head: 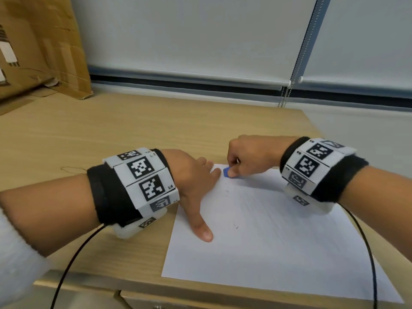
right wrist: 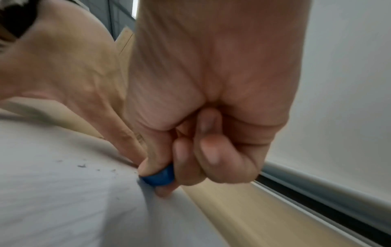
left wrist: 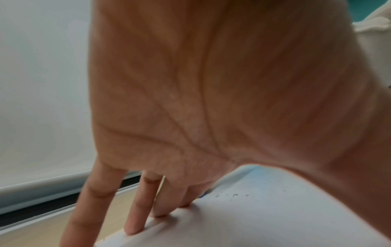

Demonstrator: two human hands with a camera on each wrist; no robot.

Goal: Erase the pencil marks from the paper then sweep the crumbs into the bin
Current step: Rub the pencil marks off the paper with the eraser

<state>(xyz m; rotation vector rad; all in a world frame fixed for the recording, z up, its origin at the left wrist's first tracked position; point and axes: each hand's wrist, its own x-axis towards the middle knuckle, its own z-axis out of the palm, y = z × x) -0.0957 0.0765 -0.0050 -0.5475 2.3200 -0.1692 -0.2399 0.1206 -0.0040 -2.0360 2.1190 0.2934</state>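
The right hand [head: 249, 157] is pinching a blue eraser [head: 226, 171] at the paper's [head: 267, 237] far corner — erasing (bin unseen); left hand [head: 194, 181] is pressing flat, fingers straight, beside it — crumbs [head: 227, 192] need sweeping next.

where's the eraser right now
The blue eraser is pinched in the right hand, pressed on the paper near its far-left corner, beside the left hand's fingers.

A sheet of paper [head: 274, 237] is laid on the desk [head: 111, 130], near its front edge. The left hand [head: 194, 181] is spread on the paper's left edge. The eraser [head: 226, 171] is pinched in the right hand [head: 249, 157] at the paper's far left corner, just beside the left fingertips. Crumbs [head: 227, 191] are scattered just in front of the eraser. A cardboard box [head: 40, 45] is placed at the far left.
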